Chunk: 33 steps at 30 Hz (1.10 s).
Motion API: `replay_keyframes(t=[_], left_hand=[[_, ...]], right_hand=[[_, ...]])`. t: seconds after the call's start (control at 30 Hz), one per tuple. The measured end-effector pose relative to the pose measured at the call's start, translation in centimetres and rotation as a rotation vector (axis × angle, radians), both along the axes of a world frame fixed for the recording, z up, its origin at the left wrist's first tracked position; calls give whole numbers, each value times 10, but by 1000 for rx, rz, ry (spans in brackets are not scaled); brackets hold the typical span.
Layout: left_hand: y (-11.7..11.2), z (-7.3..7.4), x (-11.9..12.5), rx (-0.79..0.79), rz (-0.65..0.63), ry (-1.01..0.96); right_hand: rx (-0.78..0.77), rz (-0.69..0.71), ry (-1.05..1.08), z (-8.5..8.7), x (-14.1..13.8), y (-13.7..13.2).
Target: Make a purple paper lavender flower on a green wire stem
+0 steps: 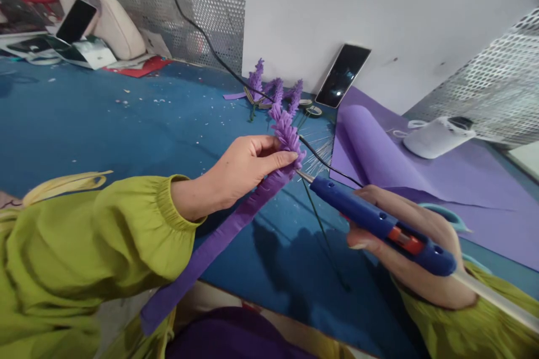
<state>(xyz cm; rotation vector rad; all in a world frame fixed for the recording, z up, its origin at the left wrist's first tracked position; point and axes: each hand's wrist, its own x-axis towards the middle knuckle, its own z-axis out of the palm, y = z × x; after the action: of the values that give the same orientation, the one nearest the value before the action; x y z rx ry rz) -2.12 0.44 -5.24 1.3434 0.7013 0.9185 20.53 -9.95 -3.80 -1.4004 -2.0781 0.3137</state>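
Between the thumb and fingers of my left hand (248,165) is a purple paper flower (285,129), a looped spike like lavender. From its lower end a long purple strip (227,241) trails down towards my lap. A thin green stem (318,210) slants down below the flower. My right hand (412,247) is closed around a blue hot glue gun (370,213), and a pale glue stick (497,300) sticks out of its back. The gun's metal nozzle is at the flower's base, beside my left thumb; whether it touches, I cannot tell.
Several finished purple flowers (275,90) stand at the back of the blue table (160,123). A phone (343,74) leans on the white board. Purple sheets (475,179), a white cup-like holder (438,137) and light-blue scissors (446,216) lie right. A black cord (202,33) crosses behind.
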Motion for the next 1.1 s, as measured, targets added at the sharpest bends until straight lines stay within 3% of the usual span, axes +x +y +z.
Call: replay_keyframes(t=[0.6,1.1], left_hand=[[-1,-1,1,-36,-15,-49],[-2,2,0,19,2,31]], right_hand=[[76,116,-114,1,-7,-1],[139,26,-163,4,-8,-3]])
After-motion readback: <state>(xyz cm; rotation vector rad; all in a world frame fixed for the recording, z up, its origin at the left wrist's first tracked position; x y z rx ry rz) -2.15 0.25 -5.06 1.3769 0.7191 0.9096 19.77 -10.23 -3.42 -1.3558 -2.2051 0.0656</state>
